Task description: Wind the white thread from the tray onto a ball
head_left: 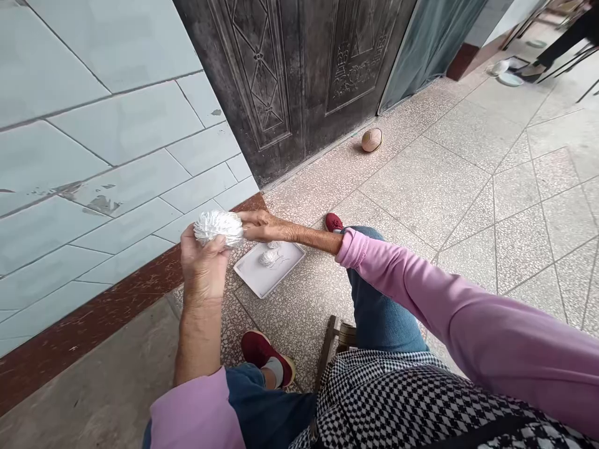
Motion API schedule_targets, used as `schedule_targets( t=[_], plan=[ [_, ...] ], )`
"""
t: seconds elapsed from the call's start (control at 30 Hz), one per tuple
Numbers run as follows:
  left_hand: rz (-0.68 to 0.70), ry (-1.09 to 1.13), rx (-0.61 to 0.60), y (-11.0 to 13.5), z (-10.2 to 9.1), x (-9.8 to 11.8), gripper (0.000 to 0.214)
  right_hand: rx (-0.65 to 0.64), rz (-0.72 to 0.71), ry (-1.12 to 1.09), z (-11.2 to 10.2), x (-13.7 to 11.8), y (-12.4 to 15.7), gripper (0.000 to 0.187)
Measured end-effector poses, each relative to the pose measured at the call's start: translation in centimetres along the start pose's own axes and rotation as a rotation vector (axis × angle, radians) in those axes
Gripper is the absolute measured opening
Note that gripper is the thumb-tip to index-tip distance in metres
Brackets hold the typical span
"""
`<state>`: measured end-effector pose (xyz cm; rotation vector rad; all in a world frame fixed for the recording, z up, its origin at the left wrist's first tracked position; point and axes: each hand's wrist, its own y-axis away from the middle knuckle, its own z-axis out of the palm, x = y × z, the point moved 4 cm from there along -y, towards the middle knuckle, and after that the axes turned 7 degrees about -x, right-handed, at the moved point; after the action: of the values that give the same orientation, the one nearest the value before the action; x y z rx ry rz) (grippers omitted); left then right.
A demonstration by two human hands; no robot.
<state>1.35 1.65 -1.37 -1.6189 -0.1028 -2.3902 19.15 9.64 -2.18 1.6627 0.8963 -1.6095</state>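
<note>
A fluffy white ball [218, 228], densely frilled all round, is held in the air up and to the left of a pale tray [262, 285] on the floor. It looks light and soft, its thin outer petals likely to crush or bend under a hard squeeze; the firmer hold is probably low, near its underside, with only gentle pressure on the frills. The ball sits within the left grip [203, 265], thumb across its near side and fingers wrapped around the left, closed on it. The right grip [262, 226] meets the ball's right edge, its fingertips partly lost against the white; whether they pinch anything cannot be told.

In the tray lie a smaller white tuft [268, 259], another [273, 244] just behind it, and some thin dark strands or marks too small to make out. Nearer than the tray rests one red shoe [262, 350]; the other red shoe [334, 222] is planted beyond its right corner. A tiled wall [131, 118] rises to the tray's left, a carved dark door [299, 75] stands beyond it, and a tan ball [372, 140] lies on the floor well to its right, near the door.
</note>
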Motion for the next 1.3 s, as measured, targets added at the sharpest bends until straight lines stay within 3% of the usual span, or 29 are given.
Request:
schedule_targets(
  t=[0.13, 0.27, 0.53, 0.63, 0.8, 0.97, 1.1, 1.3],
  plan=[
    [-0.07, -0.058, -0.006, 0.0, -0.8, -0.2, 0.088, 0.091, 0.054, -0.294, 0.9, -0.4, 0.0, 0.04],
    [-0.096, -0.076, -0.023, 0.6, -0.6, 0.9, 0.084, 0.091, 0.093, -0.369, 1.1, -0.9, 0.1, 0.036],
    [-0.139, -0.13, -0.041, 0.7, 0.3, 1.6, 0.07, 0.076, 0.088, -0.238, 0.5, -0.4, 0.8, 0.029],
    [-0.048, -0.11, 0.032, -0.2, -0.7, 1.7, 0.075, 0.118, 0.044, -0.091, 0.9, 0.2, 0.6, 0.009],
    [0.017, -0.197, 0.157, -1.4, -3.1, 0.8, 0.088, -0.035, -0.095, 0.246, 2.8, -0.6, 1.1, 0.022],
    [0.015, -0.39, 0.215, -1.6, -4.2, -0.8, 0.09, 0.026, -0.103, 0.292, 1.8, -2.3, 1.7, 0.024],
    [-0.081, -0.489, 0.075, -1.3, -3.2, -1.4, 0.087, 0.097, -0.176, 0.312, -0.2, -3.0, 1.5, 0.025],
    [-0.324, -0.32, -0.235, 0.6, 0.0, -1.3, 0.084, 0.181, -0.161, 0.349, -3.2, -3.1, 1.3, 0.028]
  ],
)
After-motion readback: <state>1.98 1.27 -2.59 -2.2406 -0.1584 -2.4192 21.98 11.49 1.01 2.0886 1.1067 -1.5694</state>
